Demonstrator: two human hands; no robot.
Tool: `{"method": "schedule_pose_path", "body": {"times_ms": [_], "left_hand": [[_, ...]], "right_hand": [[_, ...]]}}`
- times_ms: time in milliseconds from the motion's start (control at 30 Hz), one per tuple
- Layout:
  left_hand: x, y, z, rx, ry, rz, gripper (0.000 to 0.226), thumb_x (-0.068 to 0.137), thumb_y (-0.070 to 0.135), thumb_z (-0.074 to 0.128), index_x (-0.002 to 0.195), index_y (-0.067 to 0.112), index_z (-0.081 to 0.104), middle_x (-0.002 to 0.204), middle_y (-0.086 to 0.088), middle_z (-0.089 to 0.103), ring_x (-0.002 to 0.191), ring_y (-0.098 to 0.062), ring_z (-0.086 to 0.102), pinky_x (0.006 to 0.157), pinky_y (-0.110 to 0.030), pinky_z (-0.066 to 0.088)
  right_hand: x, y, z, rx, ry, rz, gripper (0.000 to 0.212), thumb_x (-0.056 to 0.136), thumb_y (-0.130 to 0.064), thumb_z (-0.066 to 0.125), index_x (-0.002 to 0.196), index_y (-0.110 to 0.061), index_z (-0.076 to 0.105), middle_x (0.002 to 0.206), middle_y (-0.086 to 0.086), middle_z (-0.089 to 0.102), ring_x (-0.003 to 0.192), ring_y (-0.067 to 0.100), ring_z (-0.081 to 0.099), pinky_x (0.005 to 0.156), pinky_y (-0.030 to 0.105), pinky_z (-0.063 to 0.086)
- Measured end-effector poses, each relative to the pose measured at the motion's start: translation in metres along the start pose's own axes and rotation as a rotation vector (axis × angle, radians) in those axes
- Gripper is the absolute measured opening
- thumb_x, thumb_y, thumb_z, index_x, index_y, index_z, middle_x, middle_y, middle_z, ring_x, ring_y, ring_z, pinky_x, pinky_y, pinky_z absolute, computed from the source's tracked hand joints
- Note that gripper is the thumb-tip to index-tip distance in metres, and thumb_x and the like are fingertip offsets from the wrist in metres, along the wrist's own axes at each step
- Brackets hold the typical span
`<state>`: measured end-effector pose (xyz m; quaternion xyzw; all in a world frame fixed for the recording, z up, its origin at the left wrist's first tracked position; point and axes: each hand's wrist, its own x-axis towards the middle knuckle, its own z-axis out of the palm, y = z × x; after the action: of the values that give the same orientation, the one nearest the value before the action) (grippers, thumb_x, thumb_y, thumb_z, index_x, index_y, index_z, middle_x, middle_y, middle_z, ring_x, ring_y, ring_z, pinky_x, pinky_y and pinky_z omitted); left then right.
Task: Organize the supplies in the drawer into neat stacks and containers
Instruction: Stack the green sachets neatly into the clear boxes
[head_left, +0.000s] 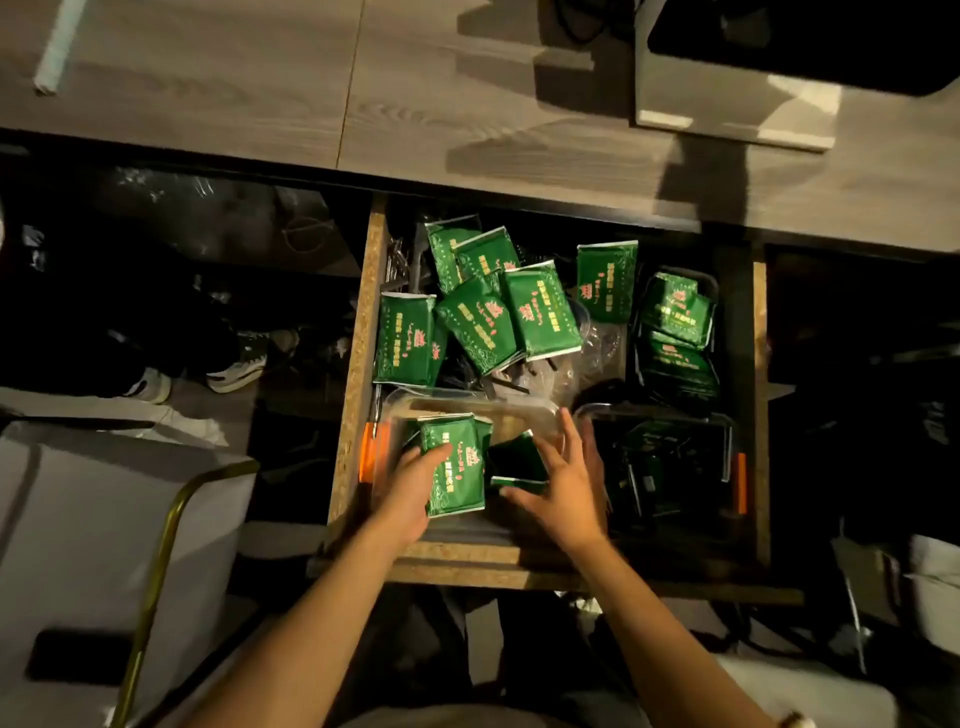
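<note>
In the open drawer (358, 364), the left hand (415, 488) presses a green packet (454, 467) from its left side, fingers curled against its edge, into the clear container (519, 410) at the drawer's near-left corner, where the packet stands tilted on edge. The right hand (561, 483) hovers just right of it with fingers spread and relaxed, grasping nothing, close to a darker packet (519, 460) lying in shadow in the same container (whether the fingertips touch it cannot be told). The likeliest slip, in my judgement, is the upright packet toppling flat once the left hand lets go, since nothing yet braces its right face; the shadowed packet could also get wedged crosswise beneath it and spoil the stack. The loose pile of packets (488, 312) toward the drawer's far-left side lies overlapping on dark utensils and crumpled clear plastic, so pulling one out carelessly may drag neighbours along or snag the plastic. A black tray (675, 332) along the right edge already holds several packets, and another dark container (670, 462) sits at the near-right corner.
</note>
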<state>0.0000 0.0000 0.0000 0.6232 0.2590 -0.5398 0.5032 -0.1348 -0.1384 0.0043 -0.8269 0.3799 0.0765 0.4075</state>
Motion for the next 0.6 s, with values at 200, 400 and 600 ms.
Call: {"method": "schedule_pose_path", "body": {"times_ms": [200,400,600], "left_hand": [[0.002,-0.003,0.001,-0.015,-0.003,0.017,0.057,0.092,0.032,0.068,0.144,0.019,0.048,0.151,0.001,0.044,0.143,-0.024,0.034,0.120,-0.050,0.020],[-0.009,0.004,0.008,-0.092,-0.014,0.046,0.068,0.093,0.033,0.067,0.152,0.020,0.036,0.159,0.000,0.033,0.148,-0.025,0.026,0.119,-0.049,0.018],[-0.047,0.023,0.029,-0.143,-0.076,0.129,0.030,0.100,0.015,0.057,0.130,0.017,0.050,0.118,0.004,0.051,0.082,-0.004,0.048,0.067,-0.013,0.040]], "right_hand": [[-0.001,0.010,0.012,-0.219,0.116,0.029,0.081,0.066,-0.037,0.088,0.135,-0.012,0.053,0.165,0.007,0.006,0.151,0.026,0.007,0.123,0.046,0.017],[0.001,-0.003,-0.004,-0.036,0.169,0.012,0.026,0.079,-0.020,0.081,0.100,-0.007,0.074,0.158,-0.001,0.027,0.149,0.012,0.007,0.114,0.008,-0.005],[-0.012,-0.055,-0.052,0.570,0.253,0.024,0.023,0.088,-0.011,0.070,0.082,-0.033,0.069,0.091,-0.011,0.072,0.090,0.016,0.067,0.079,0.035,0.053]]}}
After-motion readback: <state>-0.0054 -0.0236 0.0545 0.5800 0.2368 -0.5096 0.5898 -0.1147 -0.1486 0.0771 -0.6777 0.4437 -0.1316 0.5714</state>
